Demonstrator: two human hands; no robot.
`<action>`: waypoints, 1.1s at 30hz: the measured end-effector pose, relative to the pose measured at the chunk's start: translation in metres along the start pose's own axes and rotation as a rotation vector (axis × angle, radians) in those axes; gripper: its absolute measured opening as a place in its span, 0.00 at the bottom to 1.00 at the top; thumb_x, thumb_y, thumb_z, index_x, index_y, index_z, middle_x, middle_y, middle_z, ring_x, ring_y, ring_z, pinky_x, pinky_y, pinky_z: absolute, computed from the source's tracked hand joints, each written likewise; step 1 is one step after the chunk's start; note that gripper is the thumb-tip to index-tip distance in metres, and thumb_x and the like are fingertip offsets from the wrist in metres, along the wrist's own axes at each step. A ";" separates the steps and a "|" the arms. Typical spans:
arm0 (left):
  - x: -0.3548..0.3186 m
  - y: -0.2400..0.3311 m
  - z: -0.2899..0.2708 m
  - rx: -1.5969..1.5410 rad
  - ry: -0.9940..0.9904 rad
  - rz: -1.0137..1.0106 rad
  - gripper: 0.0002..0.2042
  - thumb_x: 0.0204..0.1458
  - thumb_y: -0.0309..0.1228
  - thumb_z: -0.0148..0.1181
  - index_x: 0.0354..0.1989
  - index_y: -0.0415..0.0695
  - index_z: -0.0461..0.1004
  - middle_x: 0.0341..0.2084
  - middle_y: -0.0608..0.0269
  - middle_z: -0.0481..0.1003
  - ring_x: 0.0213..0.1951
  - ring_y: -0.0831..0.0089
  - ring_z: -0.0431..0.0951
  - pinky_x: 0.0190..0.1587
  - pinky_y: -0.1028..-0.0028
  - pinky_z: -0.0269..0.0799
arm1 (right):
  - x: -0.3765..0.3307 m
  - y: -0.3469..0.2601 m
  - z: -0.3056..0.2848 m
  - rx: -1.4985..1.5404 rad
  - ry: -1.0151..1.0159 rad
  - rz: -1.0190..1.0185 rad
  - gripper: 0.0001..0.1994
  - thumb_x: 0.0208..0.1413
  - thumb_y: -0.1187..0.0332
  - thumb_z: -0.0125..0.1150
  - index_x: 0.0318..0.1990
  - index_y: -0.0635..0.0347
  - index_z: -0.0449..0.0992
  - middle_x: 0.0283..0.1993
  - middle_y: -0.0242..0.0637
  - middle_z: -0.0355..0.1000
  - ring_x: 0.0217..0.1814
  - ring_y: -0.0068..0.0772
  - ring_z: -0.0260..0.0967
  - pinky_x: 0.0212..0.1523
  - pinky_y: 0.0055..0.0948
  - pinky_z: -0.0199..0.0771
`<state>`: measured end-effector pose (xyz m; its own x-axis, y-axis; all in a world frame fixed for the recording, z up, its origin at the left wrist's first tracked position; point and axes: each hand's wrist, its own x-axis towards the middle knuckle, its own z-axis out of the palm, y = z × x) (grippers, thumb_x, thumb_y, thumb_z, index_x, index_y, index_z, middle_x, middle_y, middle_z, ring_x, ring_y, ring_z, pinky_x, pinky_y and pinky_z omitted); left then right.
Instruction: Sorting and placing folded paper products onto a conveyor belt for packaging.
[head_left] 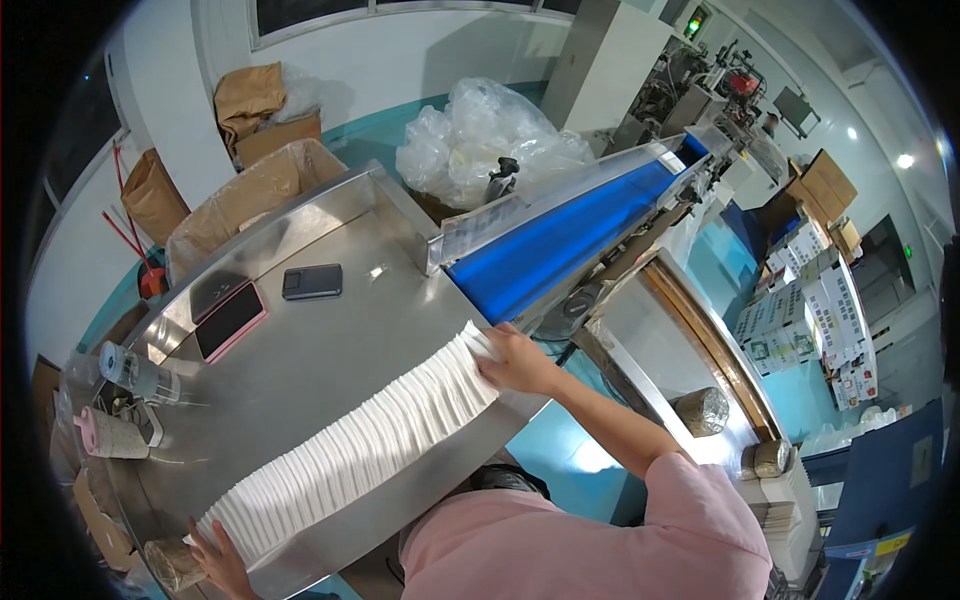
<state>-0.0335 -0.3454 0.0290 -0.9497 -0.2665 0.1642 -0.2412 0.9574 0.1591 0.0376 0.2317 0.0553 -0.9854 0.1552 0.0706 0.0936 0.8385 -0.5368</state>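
A long row of thin white folded sheets (pixel 350 450), perhaps paper napkins, stands on edge on the steel table (pixel 330 360). It runs slantwise from the lower left toward the conveyor. My right hand (pixel 518 362) is closed around the sheets at the far right end, its fingertips partly hidden. At the near left end, my left hand (pixel 222 562) rests against the row with its fingers spread. The row lies between my two hands, along the table's front edge.
A blue conveyor belt (pixel 570 240) meets the table's far right corner. On the table lie a pink-edged phone (pixel 232 322) and a dark handheld device (pixel 312 282). A clear bottle (pixel 135 370) and a pink cup (pixel 110 434) stand at left. Plastic bags (pixel 480 140) are heaped behind.
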 end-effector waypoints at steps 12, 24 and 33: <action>-0.010 0.016 -0.004 0.043 -0.019 -0.036 0.27 0.55 0.52 0.43 0.60 0.53 0.56 0.50 0.40 0.62 0.51 0.43 0.63 0.50 0.58 0.60 | 0.002 -0.001 0.004 0.829 -0.271 0.450 0.30 0.56 0.52 0.51 0.58 0.68 0.59 0.52 0.40 0.65 0.53 0.27 0.61 0.55 0.24 0.57; -0.012 0.027 -0.014 0.017 -0.044 -0.055 0.28 0.54 0.54 0.41 0.60 0.54 0.55 0.52 0.42 0.61 0.53 0.44 0.62 0.51 0.58 0.60 | 0.016 0.069 0.027 0.882 -0.165 0.446 0.27 0.55 0.59 0.51 0.58 0.68 0.57 0.50 0.44 0.65 0.52 0.34 0.63 0.50 0.30 0.64; -0.019 0.028 -0.016 0.001 -0.043 -0.071 0.27 0.54 0.52 0.43 0.60 0.53 0.55 0.52 0.38 0.60 0.54 0.43 0.60 0.52 0.58 0.58 | 0.018 -0.009 -0.005 0.634 -0.423 0.516 0.31 0.52 0.54 0.57 0.55 0.71 0.61 0.50 0.41 0.66 0.51 0.29 0.62 0.51 0.27 0.62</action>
<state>-0.0196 -0.3151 0.0458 -0.9380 -0.3287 0.1103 -0.3084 0.9363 0.1677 0.0199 0.2289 0.0655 -0.8247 0.1219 -0.5523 0.5637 0.2561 -0.7853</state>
